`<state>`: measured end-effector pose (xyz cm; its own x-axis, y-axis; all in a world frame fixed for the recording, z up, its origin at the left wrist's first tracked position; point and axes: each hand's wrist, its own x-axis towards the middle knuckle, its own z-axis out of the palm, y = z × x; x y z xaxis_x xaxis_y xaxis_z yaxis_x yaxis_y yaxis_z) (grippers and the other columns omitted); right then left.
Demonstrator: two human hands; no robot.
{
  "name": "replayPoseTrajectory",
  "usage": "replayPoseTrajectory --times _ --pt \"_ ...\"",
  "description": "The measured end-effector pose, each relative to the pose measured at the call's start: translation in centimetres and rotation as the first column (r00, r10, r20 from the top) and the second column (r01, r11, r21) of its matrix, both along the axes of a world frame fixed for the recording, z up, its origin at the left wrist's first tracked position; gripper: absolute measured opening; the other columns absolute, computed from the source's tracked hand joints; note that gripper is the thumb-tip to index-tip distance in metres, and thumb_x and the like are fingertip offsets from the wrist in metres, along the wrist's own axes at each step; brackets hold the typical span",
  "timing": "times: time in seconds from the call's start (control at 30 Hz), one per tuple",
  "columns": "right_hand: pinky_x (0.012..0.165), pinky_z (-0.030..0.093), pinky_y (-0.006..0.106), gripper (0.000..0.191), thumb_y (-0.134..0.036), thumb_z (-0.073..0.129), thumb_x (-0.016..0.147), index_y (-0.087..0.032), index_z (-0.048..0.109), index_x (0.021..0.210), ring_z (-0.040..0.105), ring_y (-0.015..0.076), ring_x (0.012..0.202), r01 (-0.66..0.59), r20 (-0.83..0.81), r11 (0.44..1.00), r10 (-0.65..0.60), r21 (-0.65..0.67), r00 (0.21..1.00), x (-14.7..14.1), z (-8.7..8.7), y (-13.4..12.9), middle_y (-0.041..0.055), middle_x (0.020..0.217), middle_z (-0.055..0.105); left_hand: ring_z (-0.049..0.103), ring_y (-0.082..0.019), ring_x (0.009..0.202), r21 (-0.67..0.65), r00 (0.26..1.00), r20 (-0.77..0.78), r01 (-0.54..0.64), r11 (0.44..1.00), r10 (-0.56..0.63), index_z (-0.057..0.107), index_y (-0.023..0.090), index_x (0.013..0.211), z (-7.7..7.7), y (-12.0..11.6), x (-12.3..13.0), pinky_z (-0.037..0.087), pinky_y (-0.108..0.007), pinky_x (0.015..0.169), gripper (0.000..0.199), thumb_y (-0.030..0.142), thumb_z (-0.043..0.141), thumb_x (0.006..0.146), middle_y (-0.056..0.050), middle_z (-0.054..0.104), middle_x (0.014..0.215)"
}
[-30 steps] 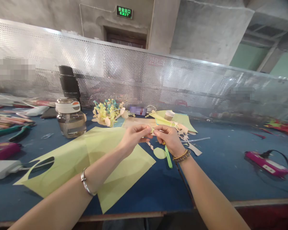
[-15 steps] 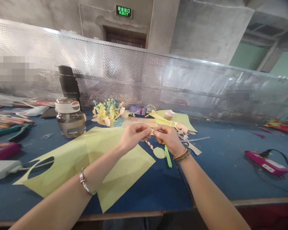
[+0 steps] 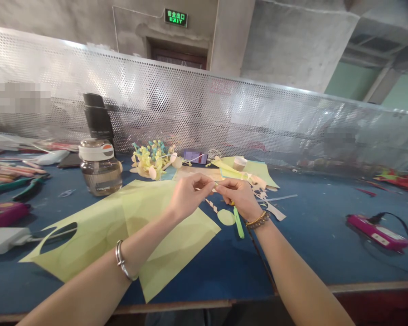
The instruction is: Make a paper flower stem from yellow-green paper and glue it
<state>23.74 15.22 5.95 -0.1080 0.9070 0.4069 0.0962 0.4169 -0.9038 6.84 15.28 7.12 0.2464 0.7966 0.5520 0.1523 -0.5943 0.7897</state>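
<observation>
My left hand and my right hand meet fingertip to fingertip above the desk, both pinching a small pale-yellow piece of paper. Most of that piece is hidden by the fingers. Under my left forearm lies a large yellow-green sheet of paper, folded or overlapping, with a rounded hole cut near its left end. Just below my right hand are a round yellow-green paper disc, a striped stick and a bright green utility knife or marker; I cannot tell which.
A lidded water bottle and a black flask stand at the left. Behind my hands are yellow and blue paper flowers, a phone and cut paper scraps. A magenta power strip lies at the right.
My hands stay together in nearly the same place, with the fingers shifting slightly on the small piece. Less of it shows now. The phone's screen picture has changed.
</observation>
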Motion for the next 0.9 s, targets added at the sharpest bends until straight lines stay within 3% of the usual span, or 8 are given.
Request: replayPoseTrajectory --times 0.1,0.27,0.37,0.9 --pt "0.039 0.027 0.021 0.023 -0.038 0.073 0.069 -0.015 0.068 0.07 0.038 0.0058 0.038 0.002 -0.009 1.0 -0.002 0.007 1.0 -0.02 -0.11 0.09 -0.0058 0.041 0.048 0.062 -0.014 0.065 -0.019 1.0 0.007 -0.006 1.0 0.006 0.064 0.017 0.075 -0.05 -0.08 0.08 0.05 -0.025 0.061 0.015 0.032 0.062 0.079 -0.003 0.067 0.072" --pt "0.039 0.027 0.02 0.023 -0.037 0.065 0.077 -0.016 0.068 0.071 0.038 0.0059 0.038 -0.054 -0.035 0.998 0.056 0.031 0.998 0.0 -0.25 0.2 -0.0055 0.04 0.049 0.066 -0.015 0.068 -0.219 0.982 0.178 0.102 0.97 -0.063 0.063 0.016 0.076 -0.12 -0.09 0.36 0.054 -0.027 0.064 0.021 0.036 0.065 0.076 -0.002 0.065 0.07" --pt "0.04 0.027 0.02 0.019 -0.034 0.065 0.077 -0.016 0.069 0.075 0.039 0.0061 0.039 -0.07 -0.04 0.997 0.072 0.034 0.997 0.06 -0.26 0.21 -0.0056 0.041 0.049 0.066 -0.015 0.068 -0.274 0.971 0.231 0.125 0.954 -0.061 0.063 0.015 0.077 -0.14 -0.01 0.48 0.055 -0.027 0.064 0.023 0.037 0.068 0.073 -0.002 0.065 0.07" --pt "0.041 0.029 0.02 0.021 -0.036 0.066 0.076 -0.016 0.069 0.075 0.038 0.0062 0.039 0.012 0.021 0.999 -0.013 0.035 1.0 0.01 -0.01 0.03 -0.0055 0.041 0.048 0.066 -0.013 0.064 -0.27 0.971 0.234 0.117 0.956 -0.053 0.065 0.014 0.078 -0.22 0.0 0.49 0.055 -0.024 0.063 0.024 0.036 0.069 0.073 -0.001 0.067 0.068"
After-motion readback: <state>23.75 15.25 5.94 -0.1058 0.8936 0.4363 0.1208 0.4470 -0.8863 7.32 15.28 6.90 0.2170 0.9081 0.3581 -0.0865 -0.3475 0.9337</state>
